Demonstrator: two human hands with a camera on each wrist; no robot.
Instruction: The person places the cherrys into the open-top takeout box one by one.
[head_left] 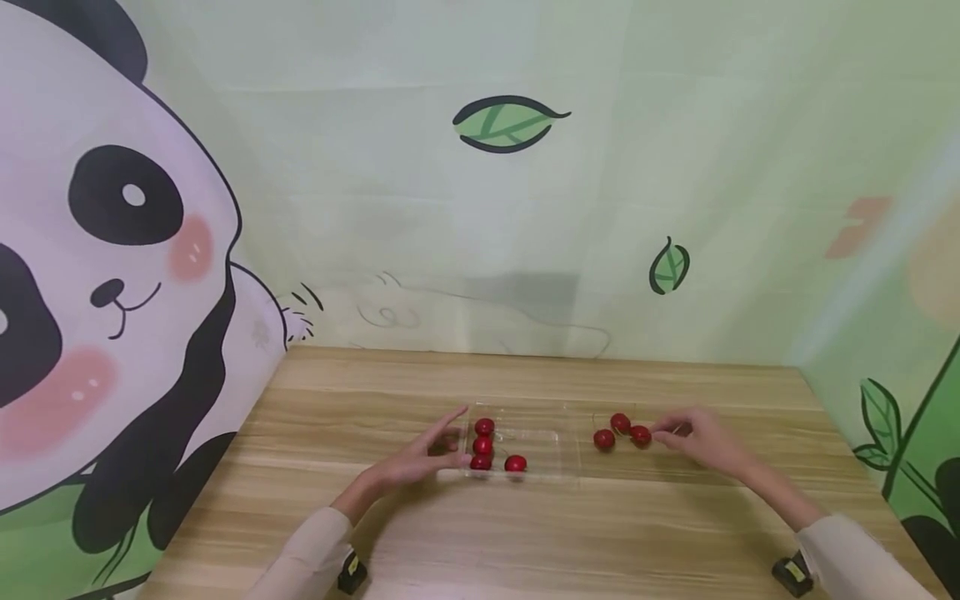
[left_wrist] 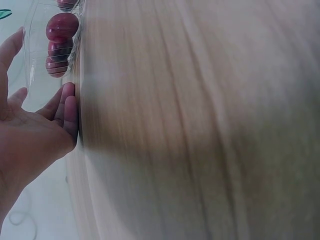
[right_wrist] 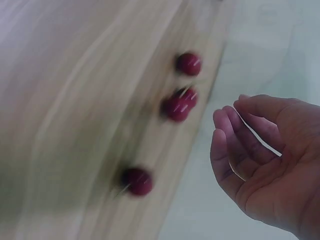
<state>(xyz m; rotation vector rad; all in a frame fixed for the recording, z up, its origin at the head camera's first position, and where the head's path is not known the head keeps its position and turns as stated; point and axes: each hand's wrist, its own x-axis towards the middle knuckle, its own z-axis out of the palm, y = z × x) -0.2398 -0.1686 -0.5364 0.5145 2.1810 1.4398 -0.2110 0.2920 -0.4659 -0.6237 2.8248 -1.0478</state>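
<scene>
A clear plastic box (head_left: 551, 467) sits mid-table with several red cherries (head_left: 515, 463) inside, most lined up along its left end. My left hand (head_left: 416, 460) is at that end, its spread index finger and thumb touching the back and front corners. In the left wrist view, the other fingers (left_wrist: 71, 112) lie low beside the tabletop. Three cherries (head_left: 619, 423) with thin stems lie close together right of the box. At the rightmost cherry (head_left: 640, 435), my right hand (head_left: 701, 435) has its fingertips beside the fruit. In the right wrist view its loosely bent fingers (right_wrist: 220, 150) hold nothing visible.
The wooden table (head_left: 600, 542) meets a printed fabric backdrop (head_left: 375, 208) at its back edge. A large panda (head_left: 142, 275) is printed on the left side. Both sleeves carry small black devices (head_left: 792, 575) at the wrists, close over the tabletop.
</scene>
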